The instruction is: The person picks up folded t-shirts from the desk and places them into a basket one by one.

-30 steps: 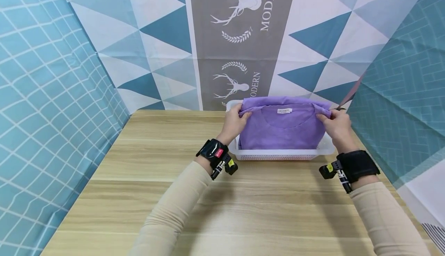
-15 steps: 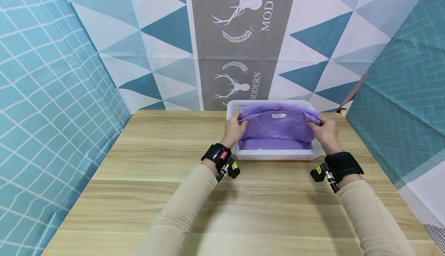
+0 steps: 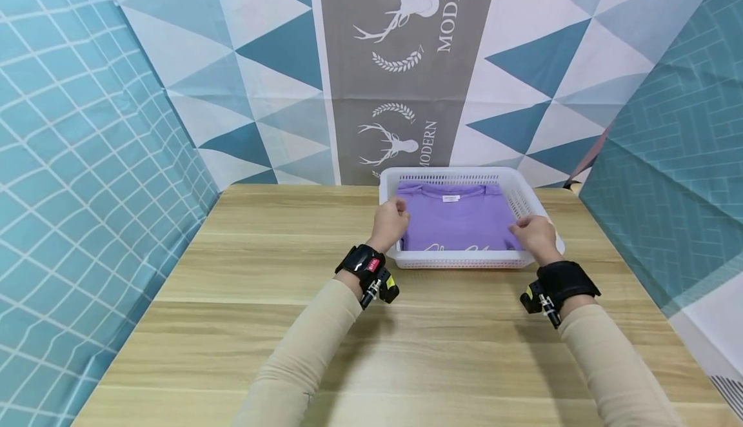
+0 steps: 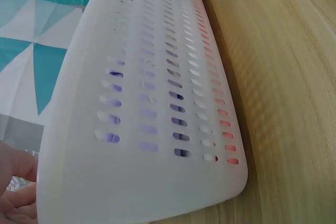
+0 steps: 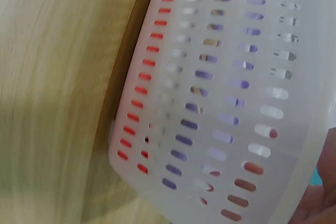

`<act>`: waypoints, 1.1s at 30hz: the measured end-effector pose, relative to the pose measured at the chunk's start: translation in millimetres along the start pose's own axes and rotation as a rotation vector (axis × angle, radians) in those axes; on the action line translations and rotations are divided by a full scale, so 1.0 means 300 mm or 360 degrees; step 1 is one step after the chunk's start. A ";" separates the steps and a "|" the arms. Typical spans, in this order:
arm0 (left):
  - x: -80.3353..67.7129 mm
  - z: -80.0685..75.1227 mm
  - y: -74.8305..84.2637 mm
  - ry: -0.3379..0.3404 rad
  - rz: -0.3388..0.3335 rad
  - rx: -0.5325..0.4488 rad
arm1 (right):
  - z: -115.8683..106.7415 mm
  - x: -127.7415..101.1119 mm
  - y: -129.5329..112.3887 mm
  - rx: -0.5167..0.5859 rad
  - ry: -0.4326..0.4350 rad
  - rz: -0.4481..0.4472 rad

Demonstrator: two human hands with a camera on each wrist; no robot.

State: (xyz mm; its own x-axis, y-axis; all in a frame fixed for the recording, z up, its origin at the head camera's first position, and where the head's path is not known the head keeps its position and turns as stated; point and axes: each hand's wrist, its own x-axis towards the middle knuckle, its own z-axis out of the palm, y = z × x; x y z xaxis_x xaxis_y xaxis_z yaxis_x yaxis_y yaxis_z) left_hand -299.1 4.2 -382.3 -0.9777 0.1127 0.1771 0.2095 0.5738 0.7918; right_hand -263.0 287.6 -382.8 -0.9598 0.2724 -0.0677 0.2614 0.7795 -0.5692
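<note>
A purple folded T-shirt (image 3: 455, 220) with a white neck label lies flat in a white perforated plastic basket (image 3: 476, 259). Pale lettering shows on its front near the basket's front wall. My left hand (image 3: 390, 226) is over the basket's left side, fingers loosely curled beside the shirt's left edge. Over the right side, my right hand (image 3: 535, 237) has its fingers bent next to the shirt's right edge. No cloth shows between the fingers of either hand. Both wrist views mostly show the basket's outer front wall (image 4: 131, 187), with only a few fingers (image 5: 312, 205) behind the rim.
The basket stands at the back of a wood-grain table (image 3: 278, 272), close to a patterned wall cloth (image 3: 389, 91). A blue gridded cloth (image 3: 75, 156) hangs on the left and a teal one (image 3: 679, 175) on the right. Something red shows through the basket's lowest slots.
Both hands held the T-shirt up by its shoulders, then lowered it into the basket. The shirt now lies flat and the hands have let go. The right hand moved left and nearer me.
</note>
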 end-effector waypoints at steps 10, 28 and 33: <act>-0.051 0.029 0.063 -0.0217 -0.0087 0.0563 | -0.018 -0.003 -0.016 -0.0376 -0.0187 0.0141; -0.035 0.087 0.065 -0.0411 -0.0241 0.0804 | -0.004 0.010 -0.026 -0.0447 -0.0224 0.0179; -0.005 0.101 0.014 -0.0305 -0.0106 0.0742 | -0.018 0.001 -0.029 -0.0327 -0.0063 0.0098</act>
State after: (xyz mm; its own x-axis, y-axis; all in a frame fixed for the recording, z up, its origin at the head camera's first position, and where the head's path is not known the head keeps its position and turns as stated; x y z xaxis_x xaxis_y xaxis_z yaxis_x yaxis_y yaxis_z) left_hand -297.2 31.2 -396.9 -0.9826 0.1854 -0.0102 0.1616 0.8808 0.4450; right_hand -265.0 283.8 -373.3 -0.9436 0.3037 -0.1316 0.3310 0.8618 -0.3845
